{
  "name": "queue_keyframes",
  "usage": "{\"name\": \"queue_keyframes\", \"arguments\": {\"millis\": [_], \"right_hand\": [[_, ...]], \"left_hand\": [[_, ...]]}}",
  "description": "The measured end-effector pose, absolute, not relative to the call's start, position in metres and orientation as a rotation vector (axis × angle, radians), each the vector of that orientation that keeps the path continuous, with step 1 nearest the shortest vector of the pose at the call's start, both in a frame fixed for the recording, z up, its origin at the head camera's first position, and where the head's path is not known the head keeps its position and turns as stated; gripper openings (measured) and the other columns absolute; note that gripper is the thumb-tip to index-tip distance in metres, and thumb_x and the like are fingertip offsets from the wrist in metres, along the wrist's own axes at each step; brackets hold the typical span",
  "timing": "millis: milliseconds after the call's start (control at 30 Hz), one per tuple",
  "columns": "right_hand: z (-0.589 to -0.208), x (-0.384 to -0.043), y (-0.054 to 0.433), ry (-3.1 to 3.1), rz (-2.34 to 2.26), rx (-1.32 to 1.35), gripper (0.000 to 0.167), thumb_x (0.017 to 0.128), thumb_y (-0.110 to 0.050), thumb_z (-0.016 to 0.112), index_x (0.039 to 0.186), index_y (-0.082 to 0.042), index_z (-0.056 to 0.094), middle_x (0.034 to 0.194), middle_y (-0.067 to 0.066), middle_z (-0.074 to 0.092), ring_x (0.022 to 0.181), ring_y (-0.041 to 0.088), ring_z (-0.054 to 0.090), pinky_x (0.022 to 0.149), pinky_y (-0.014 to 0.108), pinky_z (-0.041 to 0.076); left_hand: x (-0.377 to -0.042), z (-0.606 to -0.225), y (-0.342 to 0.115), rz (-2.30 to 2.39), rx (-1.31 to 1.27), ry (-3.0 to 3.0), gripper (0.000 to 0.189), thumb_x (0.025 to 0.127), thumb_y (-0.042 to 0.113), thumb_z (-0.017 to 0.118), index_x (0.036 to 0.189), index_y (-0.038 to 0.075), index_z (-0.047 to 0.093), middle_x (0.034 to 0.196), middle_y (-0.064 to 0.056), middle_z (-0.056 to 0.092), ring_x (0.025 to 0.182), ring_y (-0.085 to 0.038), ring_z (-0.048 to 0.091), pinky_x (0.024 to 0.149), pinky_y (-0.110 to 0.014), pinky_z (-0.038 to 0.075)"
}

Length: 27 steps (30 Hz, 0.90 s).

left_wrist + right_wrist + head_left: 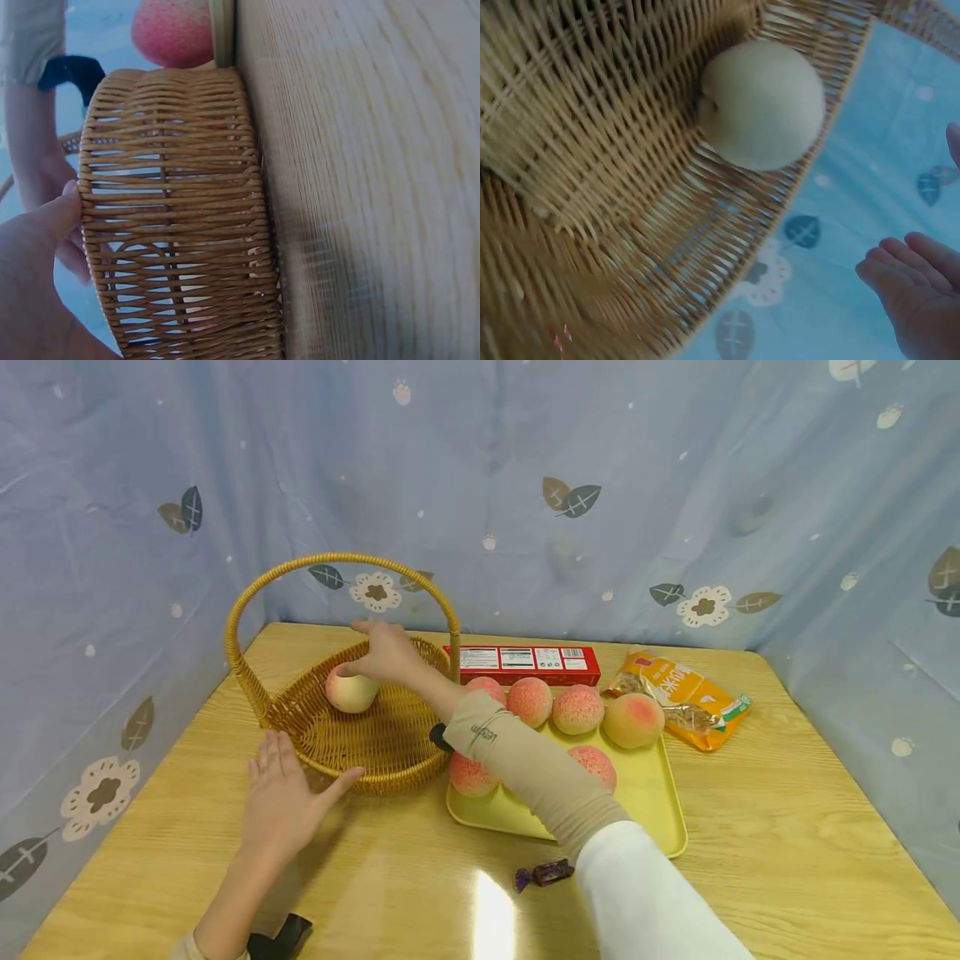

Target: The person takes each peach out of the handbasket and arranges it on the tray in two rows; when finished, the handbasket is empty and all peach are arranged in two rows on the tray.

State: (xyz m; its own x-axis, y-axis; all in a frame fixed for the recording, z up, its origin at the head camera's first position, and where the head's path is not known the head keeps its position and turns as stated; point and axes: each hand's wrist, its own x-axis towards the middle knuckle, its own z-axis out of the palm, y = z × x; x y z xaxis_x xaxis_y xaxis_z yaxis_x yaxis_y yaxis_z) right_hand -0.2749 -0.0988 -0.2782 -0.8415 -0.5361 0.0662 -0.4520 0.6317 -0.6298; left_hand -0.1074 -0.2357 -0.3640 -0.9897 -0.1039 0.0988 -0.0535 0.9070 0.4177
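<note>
A wicker basket (pixel 360 743) with a tall arched handle stands at the left of the table. Inside it, against the far-left wall, lies one pale peach (pixel 351 693). My right hand (pixel 390 653) is over the basket beside that peach, its fingers stretched out. In the right wrist view the peach (pixel 765 105) rests on the wicker with no fingers round it. With straight fingers and thumb spread, my left hand (pixel 281 797) lies at the near-left rim. The left wrist view shows its thumb (pixel 60 214) against the basket's rim.
A yellow tray (pixel 652 810) to the right bears several pink peaches (pixel 577 708), partly hidden by my right arm. Behind it lie a red box (pixel 528 667) and an orange snack bag (pixel 682 693). A purple-wrapped candy (pixel 547 874) lies in front of the tray.
</note>
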Motion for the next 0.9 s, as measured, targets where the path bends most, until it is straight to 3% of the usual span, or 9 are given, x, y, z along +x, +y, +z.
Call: {"name": "queue_keyframes", "arguments": {"millis": [33,67,333,500,900], "right_hand": [[-0.281,-0.276,-0.104,2.731,-0.998,-0.804,0.075,0.084,-0.032,0.078,0.147,-0.010,0.045,0.148,0.005,0.045,0.136,0.029,0.039,0.104,0.033,0.042],[-0.284,-0.278,-0.107,2.734,-1.000,-0.780,0.075,0.083,-0.032,0.078,0.147,-0.011,0.045,0.149,0.005,0.044,0.137,0.030,0.038,0.104,0.034,0.042],[-0.305,-0.287,-0.122,2.785,-0.942,-0.696,0.074,0.084,-0.030,0.078,0.147,-0.011,0.044,0.146,0.007,0.048,0.135,0.027,0.042,0.104,0.034,0.043],[-0.320,-0.288,-0.128,2.765,-0.883,-0.730,0.076,0.084,-0.029,0.078,0.147,-0.005,0.043,0.144,0.009,0.050,0.131,0.024,0.047,0.101,0.031,0.045],[-0.335,-0.287,-0.152,2.819,-0.577,-0.776,0.082,0.084,-0.034,0.077,0.149,-0.004,0.037,0.145,0.010,0.048,0.128,0.024,0.050,0.101,0.031,0.045]], "left_hand": [[-0.106,-0.365,-0.236,-0.631,0.123,-2.951,0.116,0.089,0.070,0.046,0.144,-0.022,0.002,0.150,-0.042,-0.003,0.139,-0.056,0.003,0.112,-0.064,0.004],[-0.106,-0.365,-0.237,-0.624,0.122,-2.951,0.116,0.090,0.070,0.046,0.144,-0.022,0.003,0.149,-0.042,-0.003,0.139,-0.056,0.003,0.112,-0.064,0.005],[-0.102,-0.365,-0.231,-0.646,0.137,-2.992,0.117,0.089,0.072,0.045,0.144,-0.022,0.002,0.150,-0.041,-0.004,0.140,-0.055,0.000,0.112,-0.064,0.004],[-0.101,-0.367,-0.230,-0.650,0.156,-2.984,0.117,0.089,0.071,0.046,0.144,-0.022,0.003,0.151,-0.040,-0.004,0.140,-0.054,0.000,0.112,-0.063,0.004],[-0.104,-0.363,-0.235,-0.676,0.205,-2.950,0.118,0.088,0.071,0.050,0.146,-0.019,0.001,0.153,-0.037,-0.005,0.142,-0.050,-0.002,0.115,-0.059,0.002]]}}
